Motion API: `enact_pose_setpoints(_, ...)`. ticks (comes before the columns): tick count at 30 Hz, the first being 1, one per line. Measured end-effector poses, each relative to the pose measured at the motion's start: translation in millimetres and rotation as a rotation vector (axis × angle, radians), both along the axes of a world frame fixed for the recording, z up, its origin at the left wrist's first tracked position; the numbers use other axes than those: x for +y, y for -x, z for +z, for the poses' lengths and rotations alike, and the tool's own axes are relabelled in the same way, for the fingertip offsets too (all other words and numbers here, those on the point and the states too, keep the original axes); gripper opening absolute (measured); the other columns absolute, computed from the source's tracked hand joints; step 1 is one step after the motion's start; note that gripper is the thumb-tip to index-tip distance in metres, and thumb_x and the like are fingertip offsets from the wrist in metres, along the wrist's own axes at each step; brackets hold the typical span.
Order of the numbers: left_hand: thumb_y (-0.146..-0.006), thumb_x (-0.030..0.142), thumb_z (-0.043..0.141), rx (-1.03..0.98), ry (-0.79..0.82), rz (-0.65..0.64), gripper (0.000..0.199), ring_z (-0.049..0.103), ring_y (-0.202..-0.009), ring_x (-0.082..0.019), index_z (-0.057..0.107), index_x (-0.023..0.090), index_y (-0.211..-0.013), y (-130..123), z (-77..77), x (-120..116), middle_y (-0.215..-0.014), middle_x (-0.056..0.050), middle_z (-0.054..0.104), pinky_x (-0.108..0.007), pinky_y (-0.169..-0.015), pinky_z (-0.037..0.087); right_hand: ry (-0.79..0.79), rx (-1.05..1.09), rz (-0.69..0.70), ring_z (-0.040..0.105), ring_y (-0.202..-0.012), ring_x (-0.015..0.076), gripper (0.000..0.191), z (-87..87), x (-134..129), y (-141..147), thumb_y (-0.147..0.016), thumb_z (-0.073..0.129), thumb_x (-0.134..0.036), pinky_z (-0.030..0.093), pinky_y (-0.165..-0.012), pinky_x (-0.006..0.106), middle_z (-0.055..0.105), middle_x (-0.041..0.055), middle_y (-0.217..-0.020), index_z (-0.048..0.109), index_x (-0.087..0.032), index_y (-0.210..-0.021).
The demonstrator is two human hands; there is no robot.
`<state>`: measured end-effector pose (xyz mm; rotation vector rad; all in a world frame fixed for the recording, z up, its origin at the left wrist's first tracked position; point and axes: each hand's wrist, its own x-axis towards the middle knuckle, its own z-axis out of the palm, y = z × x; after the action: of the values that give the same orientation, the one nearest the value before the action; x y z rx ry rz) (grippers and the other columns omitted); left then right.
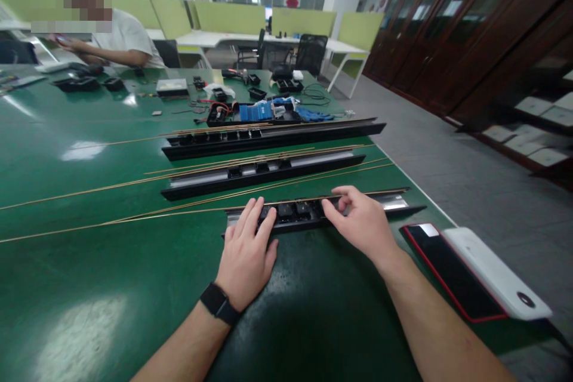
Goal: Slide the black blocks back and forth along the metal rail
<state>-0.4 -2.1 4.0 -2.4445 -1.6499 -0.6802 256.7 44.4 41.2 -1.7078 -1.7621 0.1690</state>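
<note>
Nearest to me on the green table lies a black channel (pixel 295 227) with a shiny inner face and several small black blocks (pixel 286 210) set inside it. My left hand (pixel 248 250) rests over the channel's left end, fingers extended and slightly apart, a black watch on its wrist. At the right part of the channel is my right hand (pixel 360 218), its index finger curled toward the thumb, whose tip touches the blocks. Whether anything small is between those fingers is hidden. Thin brass-coloured rods (pixel 188 212) run along the channel and out to the left.
Two more black channels (pixel 268 176) with rods lie beyond. Behind them are a black tray with a blue pack (pixel 256 111), wires and small boxes. A red-edged black device (pixel 452 268) and a white one (pixel 496 271) lie right. A person sits at the far left.
</note>
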Motion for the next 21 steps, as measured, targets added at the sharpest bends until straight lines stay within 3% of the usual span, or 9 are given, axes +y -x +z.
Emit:
enact_pose_setpoints(7,-0.097,0.022,0.059,-0.016,0.007,0.001,0.057,0.038,-0.156,-0.036,0.051,0.02,-0.153,-0.6,0.7,-0.1,-0.167,-0.017,0.042,-0.056,-0.108,0.053,-0.063,-0.078,0.025,0.067,-0.076,0.0195,0.049,-12.7,-2.0,-1.4,-0.085,0.073,-0.051,0.052,-0.074,0.033,0.07,0.0006,-0.088,0.069,-0.021,-0.124)
enact_pose_setpoints(16,-0.097,0.022,0.059,-0.001,-0.014,-0.005,0.056,0.038,-0.156,-0.035,0.05,0.019,-0.153,0.2,-0.9,0.2,-0.167,-0.017,0.041,-0.056,-0.107,0.053,-0.135,-0.05,0.063,0.071,-0.087,0.0218,0.042,-19.2,-5.8,1.9,-0.089,0.069,-0.042,0.056,-0.084,0.035,0.075,0.0049,-0.099,0.071,-0.019,-0.123)
enact_pose_setpoints(21,-0.098,0.022,0.059,0.001,-0.012,-0.003,0.057,0.036,-0.157,-0.035,0.049,0.019,-0.153,0.4,-1.2,0.2,-0.168,-0.017,0.04,-0.055,-0.107,0.053,-0.083,0.026,-0.03,0.067,-0.068,0.0178,0.048,-16.9,-5.7,0.4,-0.091,0.066,-0.053,0.054,-0.076,0.035,0.076,0.0034,-0.095,0.07,-0.02,-0.126)
